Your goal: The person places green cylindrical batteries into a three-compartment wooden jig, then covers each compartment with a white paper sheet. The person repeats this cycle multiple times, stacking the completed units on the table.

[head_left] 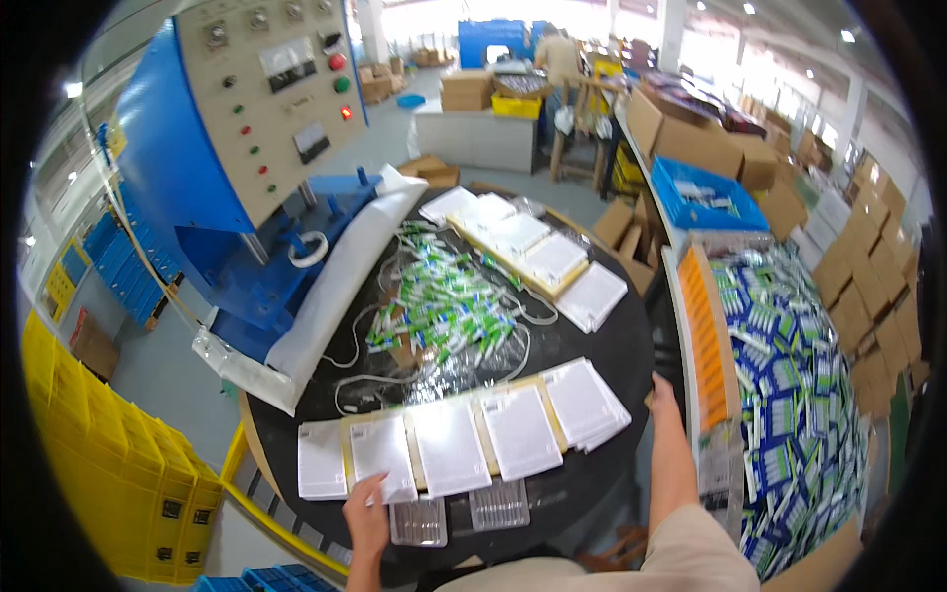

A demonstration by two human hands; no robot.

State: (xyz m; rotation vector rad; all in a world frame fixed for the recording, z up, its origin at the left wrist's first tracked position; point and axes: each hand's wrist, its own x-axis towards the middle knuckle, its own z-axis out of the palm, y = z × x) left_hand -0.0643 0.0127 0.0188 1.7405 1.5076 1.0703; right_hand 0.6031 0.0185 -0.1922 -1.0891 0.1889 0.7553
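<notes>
At the near left edge of the round black table, my left hand (367, 508) is curled with its fingertips at the lower edge of a white card (383, 456); what it pinches, if anything, is too small to make out. That card lies in a row of white cards along a yellowish board (403, 422). Two clear plastic blister trays (418, 523) stick out below the row. My right hand (664, 400) is at the table's right edge, apart from the card stack (589, 407); its fingers are blurred.
Mid-table lies a heap of green, white and blue slim items (444, 301) with white cords. A second board of white cards (520, 232) is behind. A blue press machine (222, 118) overhangs the left; a bin of packaged items (789, 395) flanks the right. Yellow crates (109, 474) stand left.
</notes>
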